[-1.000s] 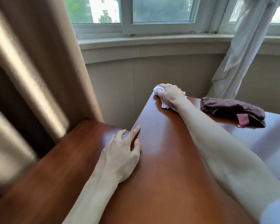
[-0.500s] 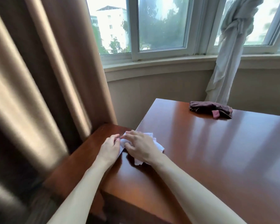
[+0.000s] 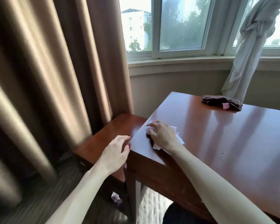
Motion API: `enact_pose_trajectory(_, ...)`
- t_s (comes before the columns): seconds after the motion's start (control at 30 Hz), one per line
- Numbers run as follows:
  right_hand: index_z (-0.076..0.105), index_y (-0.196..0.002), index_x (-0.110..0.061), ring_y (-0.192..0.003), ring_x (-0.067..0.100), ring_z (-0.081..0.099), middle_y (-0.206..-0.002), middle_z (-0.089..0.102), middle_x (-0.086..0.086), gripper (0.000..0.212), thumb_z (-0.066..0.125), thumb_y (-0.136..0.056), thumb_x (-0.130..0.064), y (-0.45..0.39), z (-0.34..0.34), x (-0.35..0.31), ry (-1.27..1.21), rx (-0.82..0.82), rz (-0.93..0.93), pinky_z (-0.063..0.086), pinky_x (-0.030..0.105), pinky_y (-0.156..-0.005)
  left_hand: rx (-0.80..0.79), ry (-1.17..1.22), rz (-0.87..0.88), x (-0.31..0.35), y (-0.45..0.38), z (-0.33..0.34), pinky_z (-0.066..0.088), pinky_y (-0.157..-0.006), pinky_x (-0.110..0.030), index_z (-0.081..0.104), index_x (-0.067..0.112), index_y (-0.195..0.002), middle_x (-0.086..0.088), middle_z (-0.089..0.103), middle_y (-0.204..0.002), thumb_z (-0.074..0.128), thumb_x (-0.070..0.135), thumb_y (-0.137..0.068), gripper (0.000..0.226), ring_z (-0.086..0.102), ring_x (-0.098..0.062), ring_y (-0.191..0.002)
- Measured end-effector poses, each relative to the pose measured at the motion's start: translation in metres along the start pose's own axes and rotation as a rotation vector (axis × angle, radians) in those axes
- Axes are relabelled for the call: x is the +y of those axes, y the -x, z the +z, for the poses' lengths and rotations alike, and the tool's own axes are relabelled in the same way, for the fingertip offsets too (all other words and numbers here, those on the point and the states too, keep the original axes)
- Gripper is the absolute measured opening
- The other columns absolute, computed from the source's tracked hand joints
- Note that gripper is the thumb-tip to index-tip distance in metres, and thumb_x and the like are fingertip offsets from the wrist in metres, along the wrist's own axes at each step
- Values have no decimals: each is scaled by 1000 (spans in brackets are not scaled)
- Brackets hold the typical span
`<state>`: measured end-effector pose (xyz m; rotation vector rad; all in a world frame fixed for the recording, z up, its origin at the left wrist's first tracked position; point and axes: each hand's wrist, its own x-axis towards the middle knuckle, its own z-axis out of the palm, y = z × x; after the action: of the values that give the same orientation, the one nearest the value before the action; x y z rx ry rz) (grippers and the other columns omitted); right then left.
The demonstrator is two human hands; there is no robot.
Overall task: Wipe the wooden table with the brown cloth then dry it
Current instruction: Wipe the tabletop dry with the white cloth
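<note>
Right hand point(image 3: 162, 135) bunches the white tissue point(image 3: 176, 139) to dry the wooden table point(image 3: 217, 143); brown cloth point(image 3: 221, 102) parked far beyond it, left hand point(image 3: 115, 152) relaxed, empty, alongside.

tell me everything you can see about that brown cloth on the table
The brown cloth is a dark brownish-maroon fabric, bunched into a low, wrinkled heap rather than folded flat. A small pink tag or patch shows near its right end. It lies on the far side of the wooden table, below the knotted white curtain. Neither hand touches it.
</note>
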<state>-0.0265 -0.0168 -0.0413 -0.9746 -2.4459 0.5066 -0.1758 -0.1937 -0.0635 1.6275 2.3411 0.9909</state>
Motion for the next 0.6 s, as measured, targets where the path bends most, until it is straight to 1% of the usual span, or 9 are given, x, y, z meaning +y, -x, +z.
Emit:
enact_pose_trajectory(0.1,73,-112,-39,-118,5,60,-141,58,-18,36,47,-89,-28,66,2,-21,-63,-70,-256,46,20,-90,-20,-50,77,2,8,3,42,-110,-30,59,25,-137,15,57,-139,47,31,-97,43,51,-6,-130)
enact_pose_trajectory(0.17,71,-114,-44,-120,-2,57,-142,56,-23,41,43,-86,-33,74,-8,-11,-81,-156,-319,45,19,-94,16,-57,100,1,10,7,47,-105,-31,63,27,-133,17,59,-137,44,33,-94,44,55,-5,-126)
enact_pose_trajectory(0.23,71,-116,-43,-124,5,57,-139,59,-21,39,45,-88,-33,40,-19,16,-43,-104,-176,42,25,-97,61,-74,111,0,12,11,49,-103,-30,64,28,-133,19,58,-139,46,32,-94,42,56,-4,-126)
enact_pose_trajectory(0.33,73,-113,-33,-117,16,61,-131,65,-12,34,48,-91,-29,18,-15,27,6,68,29,36,22,-84,86,-120,128,2,13,16,48,-105,-34,65,25,-133,15,60,-138,53,26,-98,36,53,-7,-129)
enact_pose_trajectory(0.37,74,-113,-32,-116,15,61,-132,64,-11,32,50,-91,-26,28,-7,19,31,58,9,34,21,-82,104,-132,131,4,11,17,48,-105,-36,66,22,-130,11,63,-134,53,25,-98,35,53,-10,-129)
enact_pose_trajectory(0.43,74,-112,-35,-116,8,61,-136,63,-11,35,52,-88,-24,64,3,-1,-25,4,-166,35,15,-85,124,-156,157,12,1,20,47,-105,-39,68,18,-126,3,66,-127,51,27,-97,35,50,-17,-132)
enact_pose_trajectory(0.5,73,-114,-38,-119,4,59,-138,62,-13,37,49,-88,-25,74,-3,0,-83,-71,-260,40,15,-93,93,-163,157,18,-13,27,40,-111,-40,63,19,-133,1,60,-137,46,32,-99,40,42,-20,-140)
enact_pose_trajectory(0.53,71,-118,-39,-122,6,58,-138,62,-14,37,49,-90,-26,59,-9,9,-83,-76,-217,42,21,-98,66,-159,139,22,-19,32,36,-115,-39,59,21,-138,1,55,-145,43,35,-100,44,37,-19,-144)
enact_pose_trajectory(0.6,69,-123,-35,-123,15,59,-135,63,-12,36,49,-93,-27,21,-18,32,-30,0,0,43,30,-100,17,-170,109,24,-23,41,29,-118,-34,54,24,-144,2,46,-153,38,37,-102,47,33,-17,-146)
